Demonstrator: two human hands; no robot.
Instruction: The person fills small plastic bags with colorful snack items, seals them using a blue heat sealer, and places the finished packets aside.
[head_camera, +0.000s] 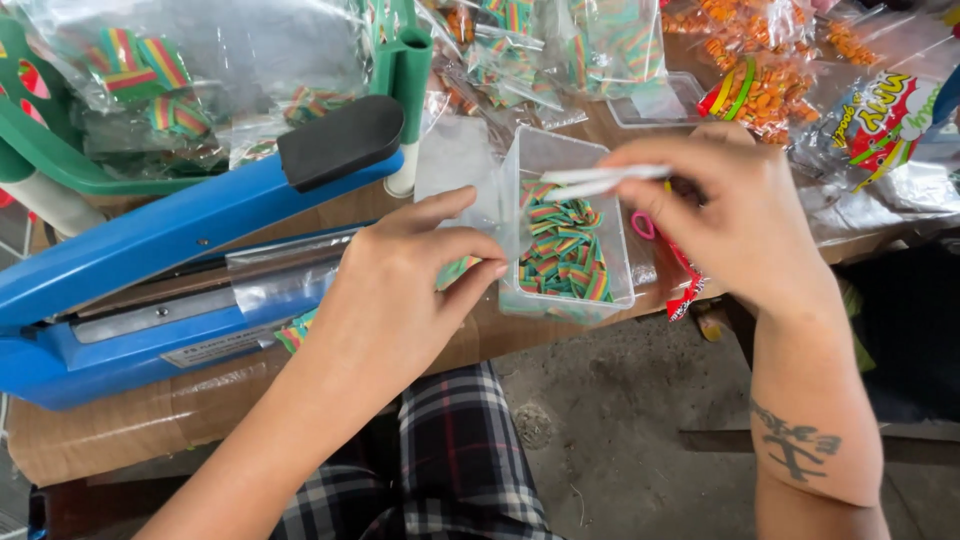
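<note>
— Nearest us, the plaid trousers (455, 455), and above them the left hand (400, 290), fingers pinched together on a small clear bag (462, 175) with a few rainbow candy strips at its bottom.

— And the right hand (720, 215)?

— Clamped on white plastic tongs (600, 180), held over the clear tub (565, 235) of rainbow strips on the counter (150, 425). I think the tips are empty, though they are pale and hard to read.

— So which step?

— Filling the bag, by my judgement. The next move calls for the tongs to dip into the tub, grip some strips, and carry them left to the bag mouth, which must be held open.

— The blue heat sealer (190, 260)?

— To the left, its arm raised, with a bag lying across it.
</note>
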